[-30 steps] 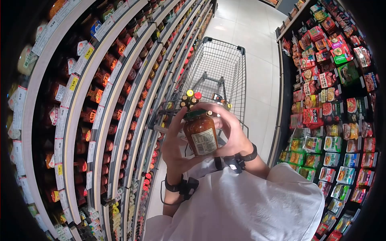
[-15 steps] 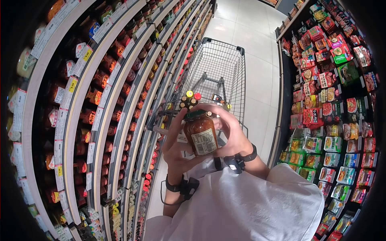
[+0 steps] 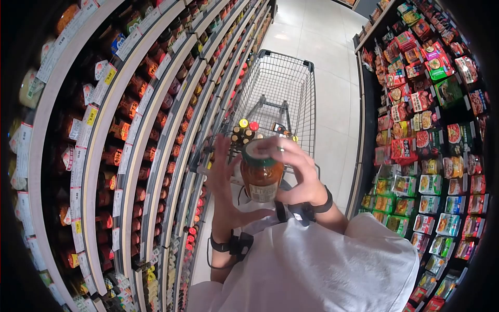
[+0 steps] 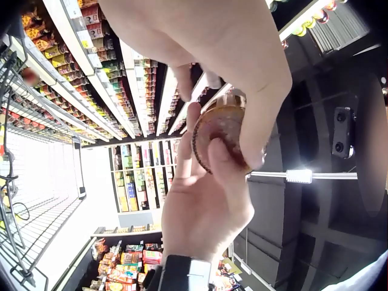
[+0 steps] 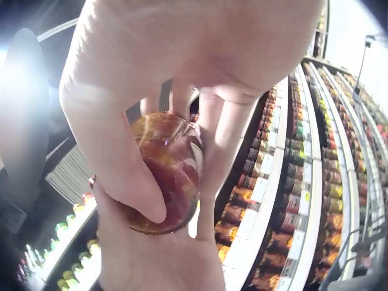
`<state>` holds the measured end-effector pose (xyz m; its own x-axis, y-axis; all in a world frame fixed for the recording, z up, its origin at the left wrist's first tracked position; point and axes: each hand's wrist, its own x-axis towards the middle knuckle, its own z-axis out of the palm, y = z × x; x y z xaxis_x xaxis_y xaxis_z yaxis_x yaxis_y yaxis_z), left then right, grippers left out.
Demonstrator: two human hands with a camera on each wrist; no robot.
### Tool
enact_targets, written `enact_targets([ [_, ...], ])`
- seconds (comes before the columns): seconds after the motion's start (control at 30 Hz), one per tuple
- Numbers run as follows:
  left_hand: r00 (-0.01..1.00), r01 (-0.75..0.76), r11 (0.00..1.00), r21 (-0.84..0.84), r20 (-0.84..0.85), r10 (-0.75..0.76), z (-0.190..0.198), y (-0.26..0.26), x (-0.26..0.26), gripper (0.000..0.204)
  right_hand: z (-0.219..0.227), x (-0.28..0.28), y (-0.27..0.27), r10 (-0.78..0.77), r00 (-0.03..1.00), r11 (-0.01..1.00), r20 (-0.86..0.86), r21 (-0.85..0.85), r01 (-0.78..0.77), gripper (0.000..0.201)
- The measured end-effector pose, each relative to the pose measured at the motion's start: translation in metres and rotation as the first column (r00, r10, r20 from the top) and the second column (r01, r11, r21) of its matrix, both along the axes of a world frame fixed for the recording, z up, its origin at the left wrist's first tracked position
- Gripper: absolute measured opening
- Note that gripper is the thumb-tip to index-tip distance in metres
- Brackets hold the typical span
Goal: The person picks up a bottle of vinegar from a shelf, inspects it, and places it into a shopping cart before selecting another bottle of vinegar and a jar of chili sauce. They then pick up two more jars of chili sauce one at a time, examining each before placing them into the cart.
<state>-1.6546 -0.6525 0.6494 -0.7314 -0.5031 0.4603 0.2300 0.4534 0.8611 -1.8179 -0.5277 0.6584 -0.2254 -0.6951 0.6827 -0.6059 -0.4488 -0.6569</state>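
Observation:
A glass jar (image 3: 266, 177) with a green lid and reddish-brown contents is held up in front of the chest, its lid tipped towards the head camera. My right hand (image 3: 300, 174) grips it, fingers over the lid side and thumb at the base, the thumb also visible in the right wrist view on the jar's underside (image 5: 173, 176). To the jar's left, my left hand (image 3: 224, 192) has its fingers raised and spread. Its thumb overlaps the edge of the jar (image 4: 212, 130) in the left wrist view; whether it touches is unclear.
Beyond the hands stands a wire shopping cart (image 3: 315, 104), with several dark bottles (image 3: 237, 139) at its near end. Shelves of jars (image 3: 93, 130) run close along the left. A rack of packaged food (image 3: 429, 166) lines the right, across the pale tiled floor (image 3: 332, 83).
The jar's lid has tipped up towards the head camera, and less of its label shows. My left fingers have straightened and moved away from the lid; my right hand keeps its grip.

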Motion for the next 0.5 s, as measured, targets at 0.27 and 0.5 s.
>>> enact_targets([
  [0.27, 0.991, 0.107, 0.885, 0.453, 0.023, -0.132, -0.023, 0.009, 0.014, 0.108, 0.001, 0.013, -0.006, 0.039, 0.999, 0.997, 0.034, -0.068, -0.037, 0.106],
  [0.5, 0.997, 0.076, 0.951, 0.301, -0.027, -0.071, -0.027, 0.004, 0.018, 0.110, 0.011, 0.012, -0.014, 0.023, 0.997, 0.999, 0.077, -0.028, -0.021, 0.082],
])
